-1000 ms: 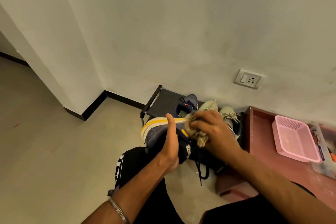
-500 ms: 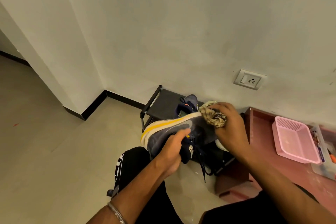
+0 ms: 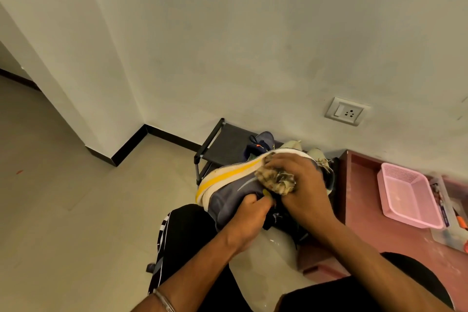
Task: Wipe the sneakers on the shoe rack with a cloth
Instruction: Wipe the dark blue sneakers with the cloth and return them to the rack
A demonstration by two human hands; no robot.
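My left hand (image 3: 249, 220) grips a grey sneaker (image 3: 228, 185) with a white and yellow sole, held on its side in front of me. My right hand (image 3: 301, 185) clutches a crumpled tan cloth (image 3: 277, 178) and presses it against the sneaker's side near the sole. Behind them stands a low black shoe rack (image 3: 215, 144) against the wall. On it sit a dark blue sneaker (image 3: 263, 142) and pale sneakers (image 3: 316, 153), mostly hidden by my hands.
A reddish low ledge (image 3: 359, 185) runs along the right with a pink plastic basket (image 3: 407, 192) on it. A wall socket (image 3: 345, 111) sits above. Bare tiled floor (image 3: 76, 197) spreads to the left. My knees in dark trousers fill the bottom.
My right hand has rubbed the cloth along the sneaker, from its far end back toward its middle. My left hand shifted its grip and turned the sole more toward the wall.
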